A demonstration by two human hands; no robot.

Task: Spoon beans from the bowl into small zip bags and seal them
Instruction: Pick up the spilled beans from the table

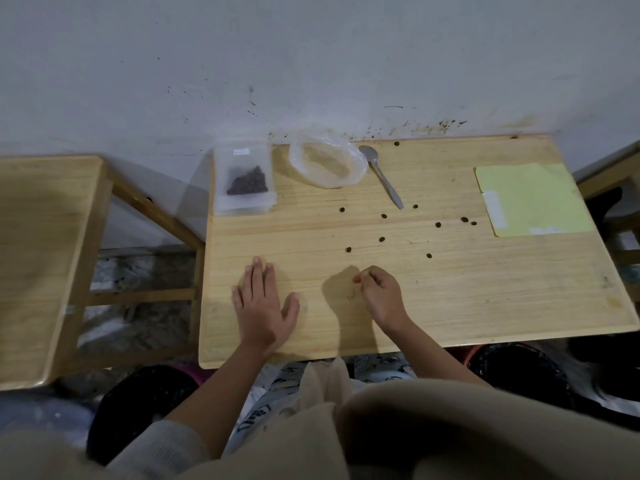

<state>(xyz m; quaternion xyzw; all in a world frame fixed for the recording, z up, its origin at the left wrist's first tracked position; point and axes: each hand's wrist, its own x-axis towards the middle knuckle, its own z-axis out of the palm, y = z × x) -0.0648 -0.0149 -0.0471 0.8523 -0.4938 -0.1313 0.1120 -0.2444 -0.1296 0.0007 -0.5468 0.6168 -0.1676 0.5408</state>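
A clear plastic bowl [327,161] stands at the back of the wooden table [450,299] and looks almost empty. A metal spoon [381,174] lies just right of it, handle towards me. At the table's back left corner lies a stack of small zip bags [244,178]; the top one holds dark beans. Several loose beans [382,239] are scattered over the table's middle. My left hand [263,306] lies flat on the table near the front edge, fingers straight. My right hand [379,292] hovers at the table with fingers curled, fingertips pinched together; what they hold is too small to tell.
A yellow-green sheet [533,199] lies at the table's back right. A second wooden table [38,258] stands to the left, across a gap. The wall runs right behind the table. Dark bins sit on the floor by my legs.
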